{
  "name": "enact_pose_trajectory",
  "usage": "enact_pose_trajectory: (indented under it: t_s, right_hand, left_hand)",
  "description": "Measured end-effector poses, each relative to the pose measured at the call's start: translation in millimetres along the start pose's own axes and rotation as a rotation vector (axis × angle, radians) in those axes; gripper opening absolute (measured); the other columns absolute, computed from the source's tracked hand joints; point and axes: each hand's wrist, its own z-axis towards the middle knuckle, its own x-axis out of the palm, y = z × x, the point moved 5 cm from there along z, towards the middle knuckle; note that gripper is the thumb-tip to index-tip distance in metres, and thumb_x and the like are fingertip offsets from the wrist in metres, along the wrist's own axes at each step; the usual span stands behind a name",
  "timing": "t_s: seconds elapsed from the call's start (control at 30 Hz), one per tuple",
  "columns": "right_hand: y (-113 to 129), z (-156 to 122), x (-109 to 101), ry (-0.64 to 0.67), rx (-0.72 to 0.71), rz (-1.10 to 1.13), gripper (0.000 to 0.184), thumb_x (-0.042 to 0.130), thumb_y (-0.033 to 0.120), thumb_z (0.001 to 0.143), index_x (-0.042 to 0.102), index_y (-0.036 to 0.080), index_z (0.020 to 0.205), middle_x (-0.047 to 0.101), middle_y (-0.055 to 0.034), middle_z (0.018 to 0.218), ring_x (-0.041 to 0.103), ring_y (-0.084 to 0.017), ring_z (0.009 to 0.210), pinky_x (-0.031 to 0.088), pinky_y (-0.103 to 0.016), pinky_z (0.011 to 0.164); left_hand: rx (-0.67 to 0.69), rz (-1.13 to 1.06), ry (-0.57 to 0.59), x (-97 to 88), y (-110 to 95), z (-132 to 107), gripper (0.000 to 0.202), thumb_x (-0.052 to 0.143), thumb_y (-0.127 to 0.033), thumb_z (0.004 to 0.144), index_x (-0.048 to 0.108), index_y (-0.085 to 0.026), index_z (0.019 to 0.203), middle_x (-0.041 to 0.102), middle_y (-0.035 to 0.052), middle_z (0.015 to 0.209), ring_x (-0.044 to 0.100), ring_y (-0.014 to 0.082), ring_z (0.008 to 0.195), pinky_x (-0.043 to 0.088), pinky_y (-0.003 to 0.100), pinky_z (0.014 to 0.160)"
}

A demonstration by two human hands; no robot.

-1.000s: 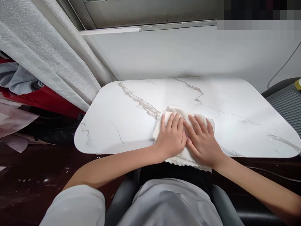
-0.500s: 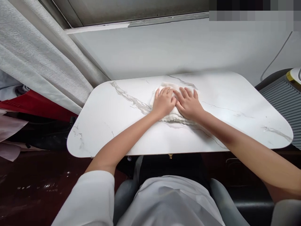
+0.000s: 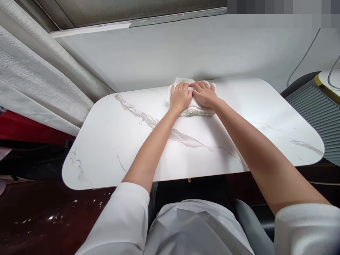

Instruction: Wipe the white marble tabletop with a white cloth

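A cream cloth [image 3: 195, 109] lies bunched at the far edge of a white marble-look table [image 3: 111, 141], against the wall. My left hand [image 3: 180, 97] presses flat on the cloth's left part, fingers stretched forward. Beside it, touching it, my right hand [image 3: 204, 94] lies flat on the cloth's right part, fingers angled left. Both arms are stretched out over the tabletop. Most of the cloth is hidden under the hands.
A grey curtain [image 3: 39, 81] hangs at the left, with something red [image 3: 23, 129] below it. A grey ribbed appliance [image 3: 316, 109] stands at the right, cables running up the pale wall [image 3: 159, 60]. The floor [image 3: 39, 212] is dark and glossy.
Both hands have slid the cloth from the table's near edge across to its far edge by the wall. The arms have stretched out.
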Motion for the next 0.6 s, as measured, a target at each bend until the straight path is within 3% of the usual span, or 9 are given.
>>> enact_pose_trajectory:
  t_s: [0.27,0.6]
  right_hand:
    - [-12.8,11.8,-3.8,-0.133,-0.026,0.003,0.051,0.019,0.031,0.097,0.045,0.027,0.140,0.043,-0.0062,0.151,0.032,-0.027,0.142,0.016,-0.060,0.117]
    - [-35.1,25.4,-7.6,-0.188,-0.019,-0.025,0.053,0.025,0.035,0.095,0.043,0.016,0.141,0.047,-0.0127,0.148,0.037,-0.030,0.139,0.021,-0.053,0.116]
  left_hand:
    - [-0.009,0.007,-0.007,6.8,-5.5,21.5,0.043,0.028,-0.019,0.096,0.057,-0.020,0.127,0.059,0.0100,0.136,0.048,0.0223,0.132,0.021,0.044,0.120]
    - [0.001,0.009,-0.043,21.4,-8.9,40.3,0.043,0.029,-0.021,0.097,0.056,-0.022,0.130,0.060,0.0101,0.134,0.049,0.0244,0.130,0.023,0.048,0.119]
